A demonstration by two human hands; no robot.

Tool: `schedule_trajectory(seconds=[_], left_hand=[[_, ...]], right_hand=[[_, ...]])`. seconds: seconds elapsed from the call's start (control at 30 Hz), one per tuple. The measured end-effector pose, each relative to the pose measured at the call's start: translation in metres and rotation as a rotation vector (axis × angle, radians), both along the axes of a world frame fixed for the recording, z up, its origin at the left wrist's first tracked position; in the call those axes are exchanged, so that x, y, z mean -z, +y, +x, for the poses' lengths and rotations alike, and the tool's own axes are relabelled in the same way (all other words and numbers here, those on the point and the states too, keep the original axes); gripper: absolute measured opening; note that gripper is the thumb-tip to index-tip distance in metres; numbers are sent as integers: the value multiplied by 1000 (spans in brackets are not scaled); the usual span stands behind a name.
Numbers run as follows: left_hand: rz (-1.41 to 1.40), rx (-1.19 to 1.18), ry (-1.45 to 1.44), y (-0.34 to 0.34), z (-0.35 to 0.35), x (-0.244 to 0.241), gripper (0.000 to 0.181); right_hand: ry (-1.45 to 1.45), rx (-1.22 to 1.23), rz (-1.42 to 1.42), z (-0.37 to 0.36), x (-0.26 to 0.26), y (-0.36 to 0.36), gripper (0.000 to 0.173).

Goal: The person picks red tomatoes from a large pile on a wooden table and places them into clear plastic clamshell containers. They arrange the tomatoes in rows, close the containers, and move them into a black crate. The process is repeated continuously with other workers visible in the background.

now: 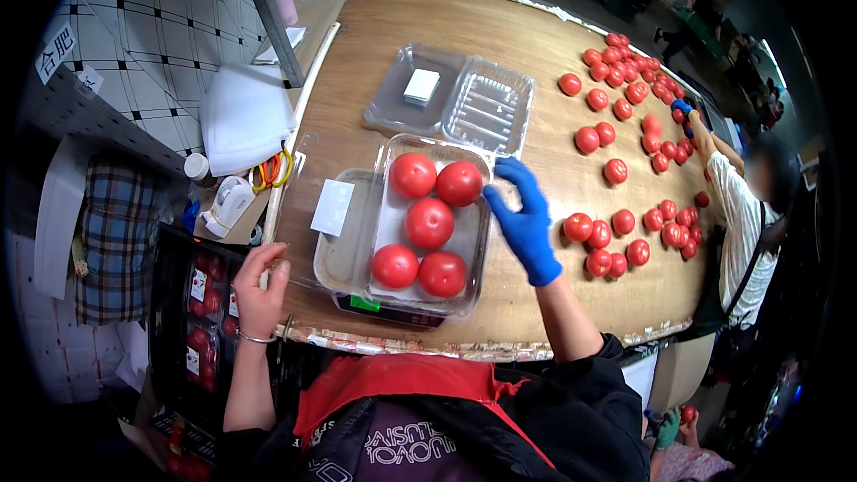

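Note:
In front of me lies an opened clear plastic clamshell box (481,227), its lid (301,201) folded out to the left. Several red tomatoes (429,223) sit in its base on a white liner. The box rests on a scale (408,314) with a green-lit display. My right hand (525,231), in a blue glove, is by the box's upper right corner; thumb and fingers are apart with nothing between them. Bare and empty, my left hand (261,291) is at the table's left edge with loosely curled fingers. A white card (333,207) lies over the lid.
Beyond the box is another open clamshell (489,107) with a stack of white cards (422,86). Loose tomatoes (598,234) spread across the table's right side, where a co-worker (743,234) reaches in. Scissors (271,169) and a tape dispenser (229,205) lie left, above crated packed tomatoes (203,341).

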State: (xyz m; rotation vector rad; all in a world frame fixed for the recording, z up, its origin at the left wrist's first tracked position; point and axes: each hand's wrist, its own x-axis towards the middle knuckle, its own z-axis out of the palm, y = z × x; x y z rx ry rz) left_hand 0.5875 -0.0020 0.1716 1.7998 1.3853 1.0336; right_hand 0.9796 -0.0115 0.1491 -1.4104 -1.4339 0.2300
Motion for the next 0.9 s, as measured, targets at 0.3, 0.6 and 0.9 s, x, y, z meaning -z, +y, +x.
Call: schedule_trajectory(seconds=[0.3, 0.6, 0.9], left_hand=[[-315, -28, -189, 70, -85, 83, 41], [-907, 201, -520, 106, -69, 102, 62], [-606, 543, -725, 68, 31, 26, 80]], right_hand=[[429, 303, -216, 3, -13, -82, 31], [571, 331, -283, -16, 24, -122, 28], [950, 178, -407, 6, 59, -74, 39]])
